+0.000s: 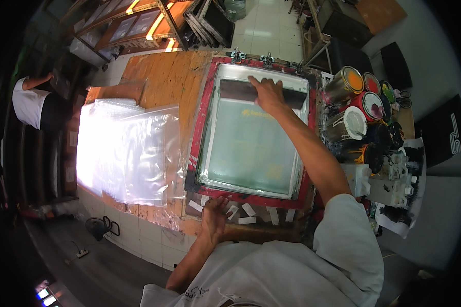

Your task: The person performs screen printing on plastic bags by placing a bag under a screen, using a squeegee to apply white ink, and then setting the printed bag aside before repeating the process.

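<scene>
Red-framed printing screen (pixel 241 153) lies on the wooden table (pixel 164 71), between clear plastic bags (pixel 138 153) and paint cans (pixel 352 80). Fingers partly spread, the right hand (pixel 269 93) covers a dark squeegee-like bar (pixel 234 90) across its far end; the left hand (pixel 215 217) meets the near edge, either one's grip impossible to tell.

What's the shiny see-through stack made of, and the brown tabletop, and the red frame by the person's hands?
See-through stack: most likely thin, glossy plastic, because it's clear, wrinkly and gleams brightly.

Brown tabletop: probably wood, worn-looking, with streaks like grain and dark stains.

Red frame: maybe wood or metal; its red, dark-smudged surface hides what's underneath, so I can't tell.
</scene>
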The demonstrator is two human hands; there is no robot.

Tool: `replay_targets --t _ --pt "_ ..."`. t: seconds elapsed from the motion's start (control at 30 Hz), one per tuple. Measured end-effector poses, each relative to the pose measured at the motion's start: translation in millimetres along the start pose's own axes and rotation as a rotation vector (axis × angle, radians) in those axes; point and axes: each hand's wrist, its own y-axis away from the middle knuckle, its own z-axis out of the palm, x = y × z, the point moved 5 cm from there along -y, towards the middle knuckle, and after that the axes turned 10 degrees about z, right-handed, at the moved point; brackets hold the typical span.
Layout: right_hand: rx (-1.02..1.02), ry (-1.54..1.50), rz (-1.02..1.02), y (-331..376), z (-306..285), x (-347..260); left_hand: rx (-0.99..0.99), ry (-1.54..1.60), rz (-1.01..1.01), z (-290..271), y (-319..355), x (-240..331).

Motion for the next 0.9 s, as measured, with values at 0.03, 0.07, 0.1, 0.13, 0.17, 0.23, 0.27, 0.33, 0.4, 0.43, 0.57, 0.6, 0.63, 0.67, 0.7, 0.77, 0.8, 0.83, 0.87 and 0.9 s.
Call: replay_targets --t 0.03,0.07,0.1,0.13,0.17,0.23,0.27,0.33,0.4,0.43,0.57,0.6,0.63,0.67,0.7,0.77,0.8,0.83,0.87,0.9 --pt "-0.079 -0.023 -0.007 16 -1 -4 -0.01 -0.013 0.01 0 -1 0" --pt "-0.113 -0.037 -0.008 40 -2 -9 -0.015 -0.007 0.021 -1 -1 1" --pt "-0.146 -0.05 -0.014 65 -3 -15 -0.009 0.02 0.013 -1 -2 1" --pt "-0.13 -0.078 -0.038 95 -6 -23 -0.047 0.004 0.029 0 -2 4" --pt "-0.144 -0.098 -0.058 128 -7 -31 -0.068 0.008 0.024 1 -2 7" --pt "-0.087 -0.166 -0.078 190 -14 -48 -0.102 0.013 0.025 5 2 13" --pt "-0.045 -0.167 -0.083 219 -18 -57 -0.117 0.014 0.031 7 6 19" --pt "0.061 -0.132 -0.074 262 -33 -76 -0.158 0.016 0.056 16 15 34" --pt "0.151 -0.048 -0.039 285 -56 -92 -0.209 0.035 0.102 30 29 53" --pt "0.225 -0.05 -0.047 288 -73 -99 -0.251 0.06 0.149 40 36 65" --pt "0.427 -0.053 -0.07 289 -149 -115 -0.464 0.122 0.305 86 62 121" --pt "0.458 -0.05 -0.071 282 -164 -114 -0.555 0.127 0.336 100 67 135" --pt "0.535 -0.015 -0.088 274 -179 -112 -0.572 0.031 0.422 113 69 150" --pt "0.622 0.013 -0.109 262 -193 -108 -0.641 -0.037 0.517 128 71 164" --pt "0.679 -0.009 -0.127 248 -207 -102 -0.668 -0.057 0.567 140 70 176" --pt "0.777 -0.061 -0.191 219 -243 -94 -0.816 -0.085 0.697 175 54 199" --pt "0.789 -0.046 -0.193 203 -264 -95 -0.863 -0.076 0.803 192 38 209" --pt "0.685 -0.064 -0.146 185 -286 -94 -0.813 -0.113 0.798 205 13 216" --pt "0.468 -0.116 -0.075 173 -301 -93 -0.741 -0.327 0.861 222 -20 220" --pt "0.184 -0.176 -0.025 159 -314 -88 -0.756 -0.39 0.897 239 -53 223"
